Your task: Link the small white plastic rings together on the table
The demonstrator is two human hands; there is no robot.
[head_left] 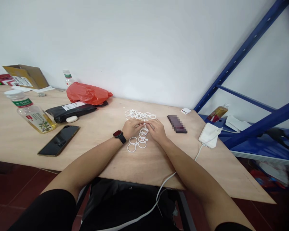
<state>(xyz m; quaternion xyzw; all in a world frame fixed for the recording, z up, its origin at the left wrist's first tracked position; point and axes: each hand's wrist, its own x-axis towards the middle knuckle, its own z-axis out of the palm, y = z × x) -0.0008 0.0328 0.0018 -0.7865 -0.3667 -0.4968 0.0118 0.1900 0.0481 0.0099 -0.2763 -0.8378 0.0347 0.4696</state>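
Observation:
My left hand (132, 127), with a dark watch (119, 136) on its wrist, and my right hand (157, 131) meet over the middle of the table. Fingertips of both are pinched together around a small white part (144, 123), which looks like one of the white plastic rings; most of it is hidden by the fingers. Just beyond the hands lies a loose pile of white rings (135, 114) with small tabs. Nearer to me, more white rings (132, 151) lie in a cluster, some joined or overlapping, reaching up between my wrists.
On the left are a phone (59, 141), a drink bottle (35, 115), a white earbud case (71, 119), a black parcel (74, 110) and a red bag (88, 93). Rightward lie a dark phone (174, 121) and a white power bank (209, 134) with a cable (168, 177) crossing the table edge.

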